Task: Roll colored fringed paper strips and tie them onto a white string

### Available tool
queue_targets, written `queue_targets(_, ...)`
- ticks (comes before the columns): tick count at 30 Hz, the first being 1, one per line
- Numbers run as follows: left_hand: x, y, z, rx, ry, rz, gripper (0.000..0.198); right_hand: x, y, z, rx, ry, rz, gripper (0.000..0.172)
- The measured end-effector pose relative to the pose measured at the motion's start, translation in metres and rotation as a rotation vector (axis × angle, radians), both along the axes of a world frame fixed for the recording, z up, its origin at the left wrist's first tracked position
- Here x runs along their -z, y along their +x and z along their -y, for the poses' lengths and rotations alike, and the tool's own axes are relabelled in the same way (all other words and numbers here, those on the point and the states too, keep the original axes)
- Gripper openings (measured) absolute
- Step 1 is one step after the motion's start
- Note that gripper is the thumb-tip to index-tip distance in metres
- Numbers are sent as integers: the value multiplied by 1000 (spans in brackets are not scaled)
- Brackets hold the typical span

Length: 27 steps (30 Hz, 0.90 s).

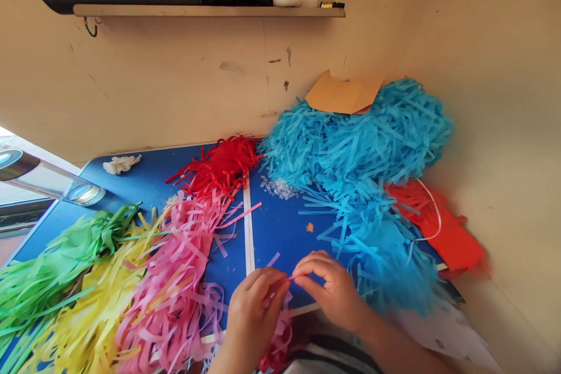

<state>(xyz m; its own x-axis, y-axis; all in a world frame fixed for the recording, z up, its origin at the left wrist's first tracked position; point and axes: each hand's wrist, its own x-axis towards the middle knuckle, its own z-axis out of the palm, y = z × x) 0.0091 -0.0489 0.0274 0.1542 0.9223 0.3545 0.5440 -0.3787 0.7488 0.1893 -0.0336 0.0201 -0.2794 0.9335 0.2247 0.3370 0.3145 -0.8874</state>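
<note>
My left hand and my right hand meet over the front edge of the blue table, fingertips pinched close together. Between them runs a thin, narrow piece of pink tissue paper fringe, gripped from both sides. Its loose pink strips hang below my left hand, partly hidden by it. Left of my hands lies a pile of pink fringe. To the right, a large heap of blue fringe spreads down close to my right forearm.
Yellow fringe, green fringe and red fringe lie leftward. Small clear bits sit mid-table. A glass bottle lies at left, orange-red paper at right. Brown paper tops the blue heap; a shelf hangs above.
</note>
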Motion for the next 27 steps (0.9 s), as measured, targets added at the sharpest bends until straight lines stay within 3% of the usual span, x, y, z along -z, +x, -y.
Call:
queue_targets(5, 1, 3, 1, 30, 158, 15, 15, 0, 1, 1, 34, 43, -16, 15)
queue_targets(15, 6, 10, -1, -15, 177, -53, 15, -2, 6, 4, 85, 76, 23, 14)
queue_targets(27, 9, 12, -6, 60, 154, -38, 8, -1, 11, 1, 86, 98, 1, 13)
